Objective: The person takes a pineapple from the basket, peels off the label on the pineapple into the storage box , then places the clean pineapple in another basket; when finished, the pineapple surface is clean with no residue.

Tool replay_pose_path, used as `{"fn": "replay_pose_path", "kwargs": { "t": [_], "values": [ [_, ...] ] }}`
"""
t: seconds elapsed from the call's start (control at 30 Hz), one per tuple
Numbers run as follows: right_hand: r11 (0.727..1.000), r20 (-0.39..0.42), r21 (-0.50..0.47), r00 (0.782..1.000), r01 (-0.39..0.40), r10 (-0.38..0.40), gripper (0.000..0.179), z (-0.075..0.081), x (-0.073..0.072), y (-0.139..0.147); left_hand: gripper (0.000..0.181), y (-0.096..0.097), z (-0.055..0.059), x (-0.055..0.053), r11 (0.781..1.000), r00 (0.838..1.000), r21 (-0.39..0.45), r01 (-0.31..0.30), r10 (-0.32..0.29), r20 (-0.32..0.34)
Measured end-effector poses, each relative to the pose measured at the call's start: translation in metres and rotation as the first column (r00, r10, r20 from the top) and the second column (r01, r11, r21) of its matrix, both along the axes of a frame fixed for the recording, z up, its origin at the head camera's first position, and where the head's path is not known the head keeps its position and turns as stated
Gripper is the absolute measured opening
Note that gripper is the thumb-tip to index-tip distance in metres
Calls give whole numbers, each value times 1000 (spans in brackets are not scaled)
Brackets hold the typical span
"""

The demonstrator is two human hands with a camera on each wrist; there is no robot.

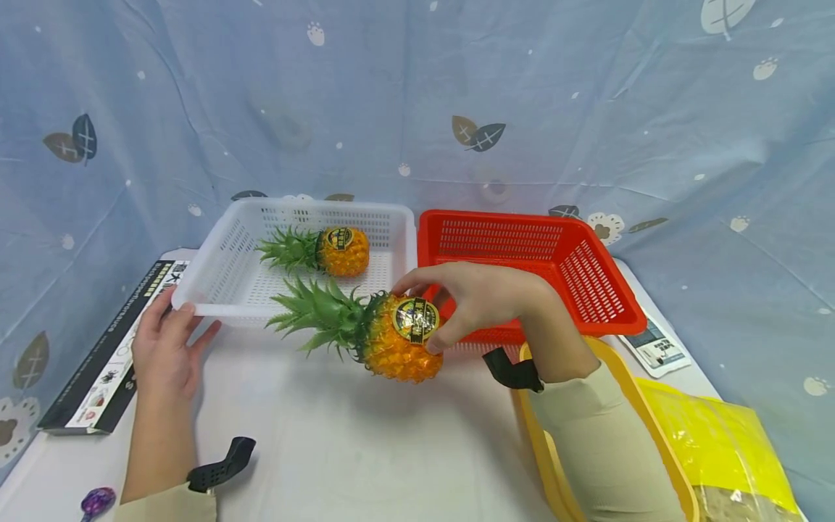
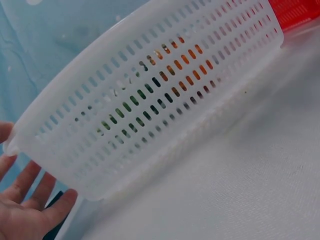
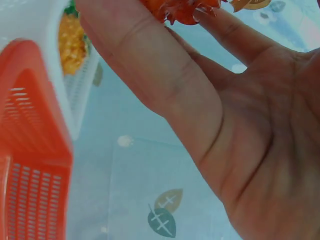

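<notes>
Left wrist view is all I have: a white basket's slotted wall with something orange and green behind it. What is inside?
Observer: A pineapple lies on its side in the white basket.
Operator: Where is the right hand?
Observer: The right hand grips a second pineapple in front of the basket.
Operator: What lies beyond the basket?
Observer: A red basket sits next to it, with nothing visible inside.
Operator: And my left hand?
Observer: The left hand touches the white basket's corner, fingers straight.
</notes>
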State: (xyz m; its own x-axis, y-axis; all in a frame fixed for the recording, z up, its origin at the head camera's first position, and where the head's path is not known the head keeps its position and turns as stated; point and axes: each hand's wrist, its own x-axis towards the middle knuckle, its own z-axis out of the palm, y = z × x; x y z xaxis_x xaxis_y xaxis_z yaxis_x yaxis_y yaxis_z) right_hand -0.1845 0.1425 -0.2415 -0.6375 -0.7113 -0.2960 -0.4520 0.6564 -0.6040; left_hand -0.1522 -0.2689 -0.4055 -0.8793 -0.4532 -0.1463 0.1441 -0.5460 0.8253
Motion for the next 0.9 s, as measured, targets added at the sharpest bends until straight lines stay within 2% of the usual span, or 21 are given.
{"fn": "replay_pose_path", "kwargs": {
  "t": [0.17,0.4,0.57,0.9],
  "values": [
    [1000,16,29,1000,14,-14,67,-10,8,7,65,0,0,-1,1000,1000,0,4,-4,2],
    [1000,80,12,996,25,-26,67,-29,11,17,65,-1,0,-1,1000,1000,3,8,-8,11],
    [1000,122,-6,993,1,0,70,-42,12,21,65,-2,-2,0,1000,1000,3,5,-5,15],
    [999,150,27,988,-28,24,65,-64,13,19,66,0,-1,-1,1000,1000,12,10,-10,4]
  ]
}}
